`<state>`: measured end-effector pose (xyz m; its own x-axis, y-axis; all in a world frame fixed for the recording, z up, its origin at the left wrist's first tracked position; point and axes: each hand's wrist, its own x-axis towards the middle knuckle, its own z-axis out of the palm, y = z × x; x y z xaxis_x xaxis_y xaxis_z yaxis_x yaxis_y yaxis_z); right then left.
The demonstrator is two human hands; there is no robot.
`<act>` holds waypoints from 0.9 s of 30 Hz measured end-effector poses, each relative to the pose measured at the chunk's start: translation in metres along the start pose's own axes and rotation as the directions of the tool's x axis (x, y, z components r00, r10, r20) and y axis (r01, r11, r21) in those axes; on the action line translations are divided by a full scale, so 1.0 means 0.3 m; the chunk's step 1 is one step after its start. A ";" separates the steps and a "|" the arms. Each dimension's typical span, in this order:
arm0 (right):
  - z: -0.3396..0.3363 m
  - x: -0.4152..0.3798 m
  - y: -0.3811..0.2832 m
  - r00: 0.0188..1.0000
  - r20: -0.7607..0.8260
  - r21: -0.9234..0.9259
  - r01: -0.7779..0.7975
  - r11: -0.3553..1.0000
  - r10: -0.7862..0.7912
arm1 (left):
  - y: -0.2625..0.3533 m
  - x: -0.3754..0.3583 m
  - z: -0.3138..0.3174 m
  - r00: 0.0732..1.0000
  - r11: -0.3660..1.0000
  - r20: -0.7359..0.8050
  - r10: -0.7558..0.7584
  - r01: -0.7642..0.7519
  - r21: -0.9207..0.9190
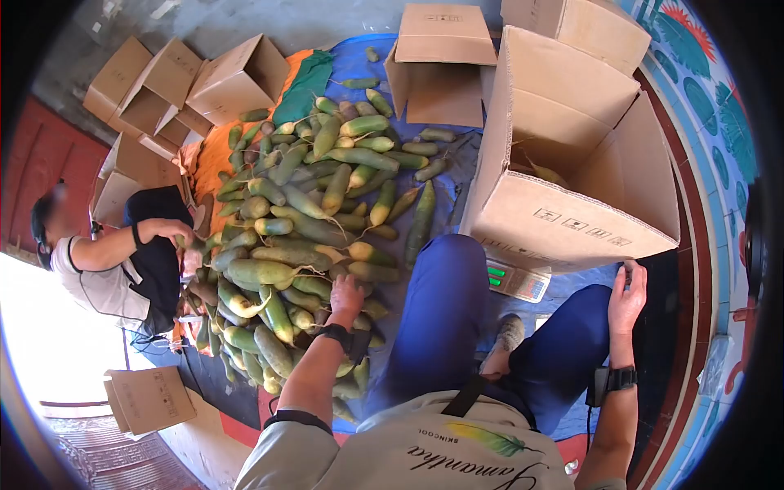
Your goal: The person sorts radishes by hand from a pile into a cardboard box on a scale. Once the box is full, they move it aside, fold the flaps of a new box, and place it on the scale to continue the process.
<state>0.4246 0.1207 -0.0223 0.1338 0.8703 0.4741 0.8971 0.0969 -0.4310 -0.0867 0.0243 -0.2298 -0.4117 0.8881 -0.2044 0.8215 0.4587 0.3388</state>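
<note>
A large heap of green radishes [306, 208] with pale tips and thin roots lies on the floor sheet to my left. My left hand [347, 298] rests at the heap's near right edge, fingers reaching forward onto the radishes, none lifted. On my other side, my right hand [627, 298] is beside my knee. Its fingertips meet the lower near corner of a big open cardboard box [563, 216], with a gap between thumb and fingers. Inside that box a pale radish [547, 173] shows; the rest is in shadow. Under the box sits a digital scale [518, 282] with green readouts.
Another person [106, 261] squats across the heap, one hand at its far left edge. Open cardboard boxes [233, 82] stand by the back wall, and another box [441, 65] is behind the heap. A folded carton [151, 400] lies at lower left. A tiled wall [719, 163] rises at right.
</note>
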 end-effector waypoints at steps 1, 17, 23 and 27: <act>-0.002 0.000 0.003 1.000 -0.005 -0.006 -0.002 1.000 0.002 | -0.003 0.015 0.004 0.999 0.997 -0.003 0.043 -0.042 0.060; -0.005 0.001 0.001 0.998 -0.006 -0.073 0.065 0.995 -0.065 | 0.064 0.123 0.011 0.982 0.905 0.190 -0.023 -0.061 0.422; -0.003 0.010 -0.008 0.998 0.032 -0.070 0.062 0.996 -0.060 | 0.044 0.081 0.106 0.977 0.829 0.178 0.120 -0.197 0.524; 0.007 0.006 -0.003 0.999 0.012 -0.059 0.043 0.997 -0.042 | 0.076 0.011 0.134 0.946 0.822 0.263 0.192 -0.301 0.484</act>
<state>0.4231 0.1232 -0.0228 0.0911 0.8711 0.4826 0.9253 0.1052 -0.3644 -0.0536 0.0365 -0.2597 -0.1281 0.9202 -0.3699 0.9899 0.0957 -0.1048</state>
